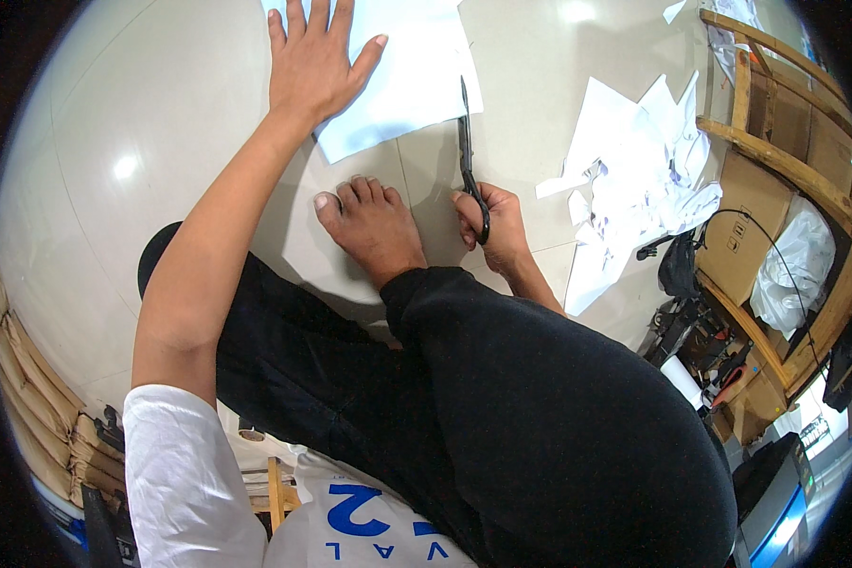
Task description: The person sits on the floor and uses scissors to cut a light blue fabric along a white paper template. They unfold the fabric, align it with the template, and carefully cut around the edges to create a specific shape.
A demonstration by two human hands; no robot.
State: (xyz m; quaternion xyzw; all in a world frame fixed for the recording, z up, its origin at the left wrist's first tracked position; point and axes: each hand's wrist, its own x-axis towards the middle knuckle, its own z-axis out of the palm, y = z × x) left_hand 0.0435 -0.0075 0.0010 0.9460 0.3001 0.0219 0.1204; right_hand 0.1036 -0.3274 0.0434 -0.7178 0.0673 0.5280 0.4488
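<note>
A white sheet of paper (402, 71) lies on the tiled floor at the top of the head view. My left hand (314, 66) rests flat on its left part, fingers spread. At the sheet's right edge, black-handled scissors (466, 142) point away from me, their blades over the paper near that edge. My right hand (497, 227) grips the scissors by the handle loops, with the fingers partly hidden behind them. Whether the blades are parted I cannot make out. My bare foot (374, 222) stands on the floor between my two hands, just short of the sheet.
A heap of cut white paper scraps (625, 161) lies on the floor to the right. Beyond it stands a wooden frame (776, 156) with a cardboard box (743, 222) and a white plastic bag (795, 265). Brown packages (33, 379) are stacked at the far left.
</note>
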